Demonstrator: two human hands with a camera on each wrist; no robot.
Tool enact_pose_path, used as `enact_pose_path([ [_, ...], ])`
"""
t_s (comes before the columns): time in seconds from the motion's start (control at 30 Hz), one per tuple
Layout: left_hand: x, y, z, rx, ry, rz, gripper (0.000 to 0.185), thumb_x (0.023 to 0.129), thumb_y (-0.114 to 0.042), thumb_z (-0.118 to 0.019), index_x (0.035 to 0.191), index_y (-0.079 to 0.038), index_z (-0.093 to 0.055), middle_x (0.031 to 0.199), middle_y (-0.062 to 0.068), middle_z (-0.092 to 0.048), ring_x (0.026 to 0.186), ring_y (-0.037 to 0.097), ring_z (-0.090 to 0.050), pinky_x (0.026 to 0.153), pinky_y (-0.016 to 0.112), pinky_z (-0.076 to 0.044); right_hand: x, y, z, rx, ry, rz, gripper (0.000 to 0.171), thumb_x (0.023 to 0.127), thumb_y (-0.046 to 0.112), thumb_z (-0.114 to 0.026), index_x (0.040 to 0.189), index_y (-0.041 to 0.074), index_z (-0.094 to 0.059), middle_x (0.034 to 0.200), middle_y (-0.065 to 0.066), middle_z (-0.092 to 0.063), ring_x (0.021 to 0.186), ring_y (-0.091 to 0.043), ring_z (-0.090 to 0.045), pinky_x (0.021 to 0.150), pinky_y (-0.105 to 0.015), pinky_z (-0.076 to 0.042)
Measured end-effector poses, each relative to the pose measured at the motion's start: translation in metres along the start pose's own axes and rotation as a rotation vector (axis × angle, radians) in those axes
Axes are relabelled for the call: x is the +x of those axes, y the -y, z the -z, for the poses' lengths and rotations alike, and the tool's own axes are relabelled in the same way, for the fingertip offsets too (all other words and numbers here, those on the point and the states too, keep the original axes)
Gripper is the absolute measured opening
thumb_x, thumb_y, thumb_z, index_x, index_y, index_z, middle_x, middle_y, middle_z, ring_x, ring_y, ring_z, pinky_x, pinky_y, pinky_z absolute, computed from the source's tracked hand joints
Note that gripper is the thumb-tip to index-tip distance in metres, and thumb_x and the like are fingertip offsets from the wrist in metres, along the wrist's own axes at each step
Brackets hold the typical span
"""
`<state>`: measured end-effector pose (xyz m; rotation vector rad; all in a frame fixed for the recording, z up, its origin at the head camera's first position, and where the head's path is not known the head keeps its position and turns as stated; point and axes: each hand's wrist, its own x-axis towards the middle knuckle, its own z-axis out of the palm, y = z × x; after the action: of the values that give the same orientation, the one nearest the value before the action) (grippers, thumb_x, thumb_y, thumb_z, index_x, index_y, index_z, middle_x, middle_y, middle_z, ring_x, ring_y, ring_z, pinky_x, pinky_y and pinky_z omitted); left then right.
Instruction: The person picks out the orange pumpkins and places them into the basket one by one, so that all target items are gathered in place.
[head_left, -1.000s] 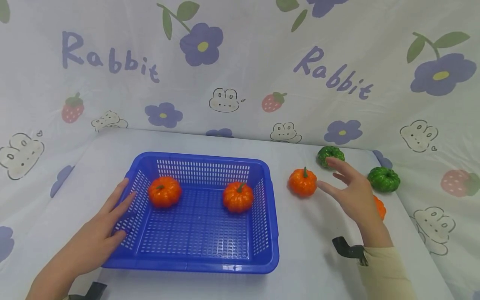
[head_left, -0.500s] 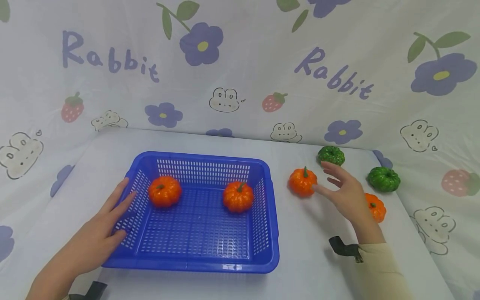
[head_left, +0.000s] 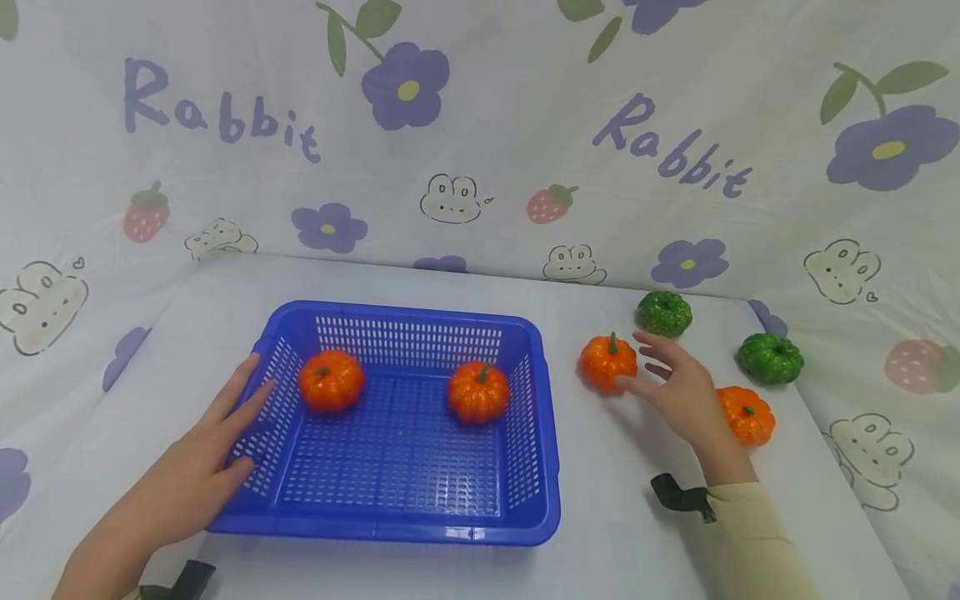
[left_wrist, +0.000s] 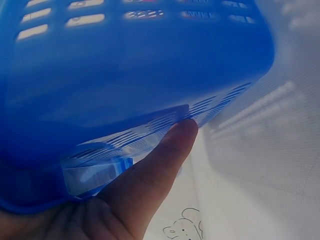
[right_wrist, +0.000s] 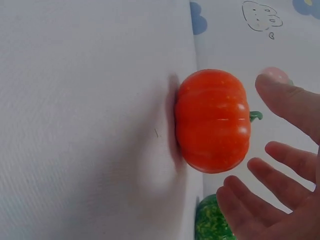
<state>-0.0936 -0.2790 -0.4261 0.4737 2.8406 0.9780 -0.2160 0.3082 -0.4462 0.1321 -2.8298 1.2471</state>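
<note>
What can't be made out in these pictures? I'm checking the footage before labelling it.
- Head view: whether the right hand touches the orange pumpkin; its thumb overlaps the edge.
- Right wrist view: the green pumpkin is cut off by the bottom edge and fingers.
- Left wrist view: the left hand is mostly out of frame; the blue basket fills the view, blurred.

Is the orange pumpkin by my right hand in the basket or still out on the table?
Out. The orange pumpkin sits on the table, right of the blue basket, with the right hand reaching it.

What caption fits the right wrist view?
Open right hand reaching an orange toy pumpkin on the white table, a green pumpkin just beyond.
</note>
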Motion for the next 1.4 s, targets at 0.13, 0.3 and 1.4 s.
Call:
enact_pose_path([
  [0.13, 0.000, 0.000, 0.000, 0.000, -0.002, -0.003, 0.083, 0.097, 0.006, -0.064, 0.170, 0.002, -0.025, 0.182, 0.004, 0.013, 0.160, 0.053, -0.018, 0.112, 0.078, -0.034, 0.002, -0.001, -0.004, 0.009, 0.021, -0.040, 0.080, 0.094, 0.025, -0.087, 0.162, 0.008, -0.049, 0.160, -0.022, -0.052, 0.142, -0.045, -0.053, 0.115, -0.061, -0.046],
  [0.3, 0.000, 0.000, 0.000, 0.000, -0.003, -0.003, 0.083, 0.097, 0.006, -0.063, 0.170, 0.002, -0.025, 0.182, 0.004, 0.013, 0.160, 0.053, -0.018, 0.112, 0.078, -0.034, 0.003, -0.001, -0.007, 0.004, 0.034, -0.073, 0.082, 0.094, 0.027, -0.087, 0.164, 0.010, -0.047, 0.161, -0.021, -0.050, 0.144, -0.045, -0.052, 0.115, -0.061, -0.047],
  [1.4, 0.000, 0.001, -0.001, 0.014, 0.003, 0.011, 0.083, 0.097, 0.005, -0.064, 0.170, 0.001, -0.025, 0.182, 0.005, 0.014, 0.159, 0.054, -0.019, 0.112, 0.077, -0.035, 0.005, -0.004, -0.008, -0.021, -0.015, -0.051, 0.072, 0.096, 0.022, -0.085, 0.159, 0.007, -0.053, 0.157, -0.023, -0.054, 0.140, -0.046, -0.056, 0.111, -0.058, -0.050],
])
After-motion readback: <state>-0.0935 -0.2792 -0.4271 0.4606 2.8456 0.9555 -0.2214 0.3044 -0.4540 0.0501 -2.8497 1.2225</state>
